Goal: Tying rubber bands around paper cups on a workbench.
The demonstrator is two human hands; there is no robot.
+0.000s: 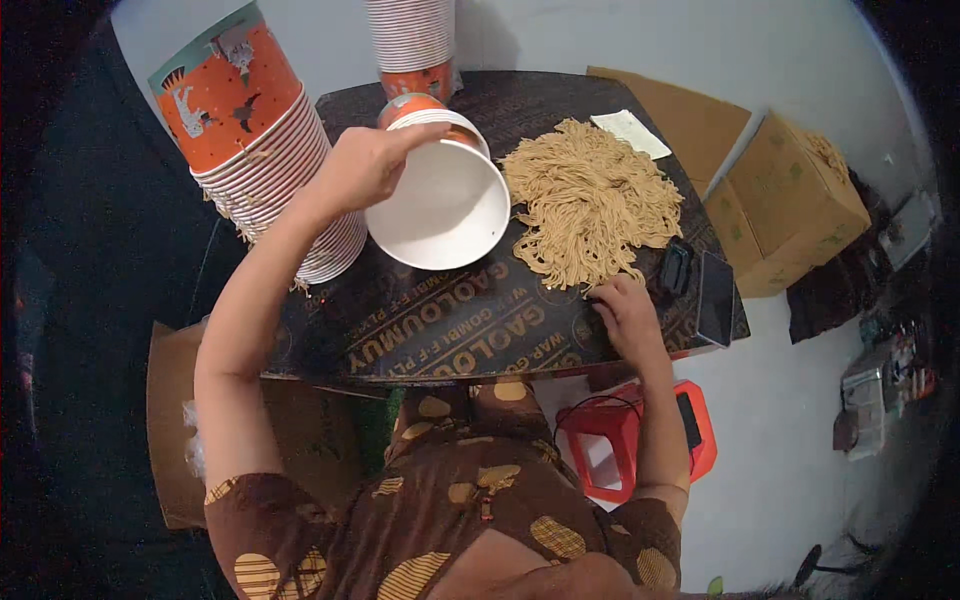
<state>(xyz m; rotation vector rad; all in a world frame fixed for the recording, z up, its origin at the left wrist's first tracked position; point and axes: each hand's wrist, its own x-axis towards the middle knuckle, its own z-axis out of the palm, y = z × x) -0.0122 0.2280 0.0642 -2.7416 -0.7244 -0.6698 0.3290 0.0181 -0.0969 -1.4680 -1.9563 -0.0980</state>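
Observation:
A white-lined paper bucket (440, 215) lies tipped with its mouth toward me at the middle of the table. My left hand (370, 170) grips its upper left rim, the index finger stretched along the top edge. Behind it lies another orange-printed paper bucket (412, 105), partly hidden. To the right spreads a heap of tan cords (595, 205). At the near edge of this heap, my right hand (625, 310) has its fingers pinched on a cord end; the fingertips are partly hidden.
A tall stack of orange paper buckets (262, 160) leans at the left, cords hanging off its rims. Another bucket stack (412, 40) stands at the back. A phone (714, 298) and a small black object (677, 267) lie near the table's right edge. Cardboard boxes (795, 200) and a red stool (600, 450) stand beyond.

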